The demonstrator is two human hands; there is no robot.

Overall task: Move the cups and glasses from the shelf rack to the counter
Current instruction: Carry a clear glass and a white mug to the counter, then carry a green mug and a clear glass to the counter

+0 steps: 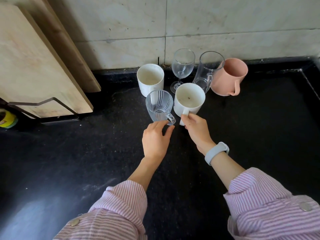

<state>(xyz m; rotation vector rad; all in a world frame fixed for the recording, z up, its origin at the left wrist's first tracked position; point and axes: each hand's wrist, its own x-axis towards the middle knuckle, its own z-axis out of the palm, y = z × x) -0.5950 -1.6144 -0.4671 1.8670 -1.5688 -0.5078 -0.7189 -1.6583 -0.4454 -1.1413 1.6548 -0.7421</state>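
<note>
The wooden cutting board (29, 66) stands upright at the left, leaning toward the tiled wall (190, 23). A second, darker board (76, 54) stands directly behind the cutting board, partly covered by it. A dark metal wire holder (43, 104) crosses the lower front of the cutting board and supports it. Below and left of the cutting board, at the frame edge, a yellow-and-green container (7, 119) is partly visible; its label is unreadable. The wall's grout lines run right of the cutting board.
</note>
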